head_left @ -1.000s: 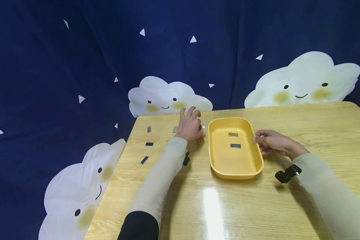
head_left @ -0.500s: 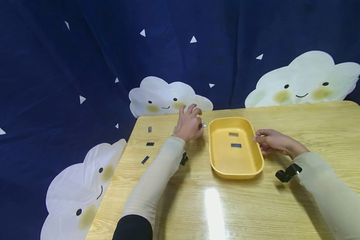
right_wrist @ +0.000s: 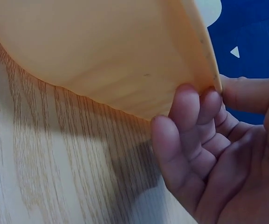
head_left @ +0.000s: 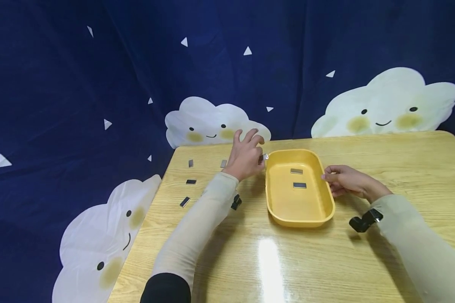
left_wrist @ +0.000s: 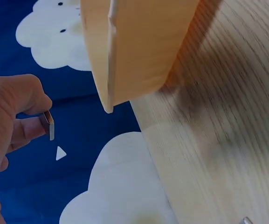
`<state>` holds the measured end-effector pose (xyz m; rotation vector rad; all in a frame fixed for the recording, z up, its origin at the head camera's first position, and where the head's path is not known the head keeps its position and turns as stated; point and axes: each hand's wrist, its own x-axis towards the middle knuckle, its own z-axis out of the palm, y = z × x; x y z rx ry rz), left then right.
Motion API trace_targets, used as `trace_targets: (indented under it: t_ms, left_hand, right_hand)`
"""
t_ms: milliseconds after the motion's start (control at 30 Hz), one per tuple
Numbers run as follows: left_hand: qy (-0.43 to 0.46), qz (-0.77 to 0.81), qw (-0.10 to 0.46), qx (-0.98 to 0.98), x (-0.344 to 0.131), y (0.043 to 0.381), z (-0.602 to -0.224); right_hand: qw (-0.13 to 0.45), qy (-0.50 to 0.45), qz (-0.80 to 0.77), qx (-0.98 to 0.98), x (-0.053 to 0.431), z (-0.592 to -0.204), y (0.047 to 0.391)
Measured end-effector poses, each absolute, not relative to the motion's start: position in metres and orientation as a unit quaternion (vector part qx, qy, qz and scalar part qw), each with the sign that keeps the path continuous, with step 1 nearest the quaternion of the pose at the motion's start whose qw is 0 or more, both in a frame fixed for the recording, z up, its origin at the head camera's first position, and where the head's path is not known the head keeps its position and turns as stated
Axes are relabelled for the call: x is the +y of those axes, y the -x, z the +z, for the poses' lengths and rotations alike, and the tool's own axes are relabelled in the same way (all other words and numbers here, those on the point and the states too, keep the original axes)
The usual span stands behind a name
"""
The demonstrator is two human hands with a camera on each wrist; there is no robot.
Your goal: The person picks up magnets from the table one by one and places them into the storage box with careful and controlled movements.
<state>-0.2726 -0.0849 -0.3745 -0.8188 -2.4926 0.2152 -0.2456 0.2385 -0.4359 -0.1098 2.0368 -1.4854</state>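
Nearest, at the bottom of the frame, I noted one black band [head_left: 167, 288] on the left arm below a pale left sleeve [head_left: 201, 229]; one matching right sleeve [head_left: 417, 244] filled the lower right. Each wrist carried a black device, right [head_left: 365, 220] and left [head_left: 236, 202]. One yellow tray [head_left: 299, 208], right of centre, sat on a wood-grain table [head_left: 231, 265]. I had the right hand [head_left: 345, 182] at its right side, rim pinched between thumb and fingers. Inside, two small rectangular pieces lay one beyond the other: a dark piece [head_left: 299, 185], then a tan piece [head_left: 296, 171]. Left of centre, loose on the table: a slanted piece [head_left: 185, 202], a crosswise piece [head_left: 191, 182], an upright-lying piece [head_left: 191, 163], and a grey piece [head_left: 223, 163] beside the left wrist. I had the left hand [head_left: 245, 156] above the table near the tray's upper-left corner, thumb and finger gripping one silver piece [left_wrist: 49, 125], apart from the tray in the left wrist view; its other fingers were raised. Farthest, across the top: one navy curtain [head_left: 212, 54] with white triangles and smiling clouds.
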Motion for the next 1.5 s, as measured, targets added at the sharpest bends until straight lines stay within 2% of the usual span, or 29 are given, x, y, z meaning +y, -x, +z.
trace_targets:
  t_ms: [333, 600, 1033, 1500]
  left_hand:
    - [0.323, 0.081, 0.236, -0.913, -0.069, 0.256, -0.369]
    - [0.335, 0.109, 0.176, -0.919, -0.053, 0.249, -0.358]
    - [0.358, 0.103, 0.167, -0.913, -0.013, 0.244, -0.357]
    - [0.338, 0.07, 0.125, -0.93, 0.025, 0.246, -0.361]
  right_hand:
    - [0.307, 0.047, -0.566, 0.764, 0.237, -0.445, 0.241]
    - [0.301, 0.052, -0.556, 0.773, 0.236, -0.441, 0.246]
    - [0.291, 0.053, -0.564, 0.771, 0.239, -0.438, 0.246]
    - [0.291, 0.052, -0.554, 0.778, 0.239, -0.436, 0.244]
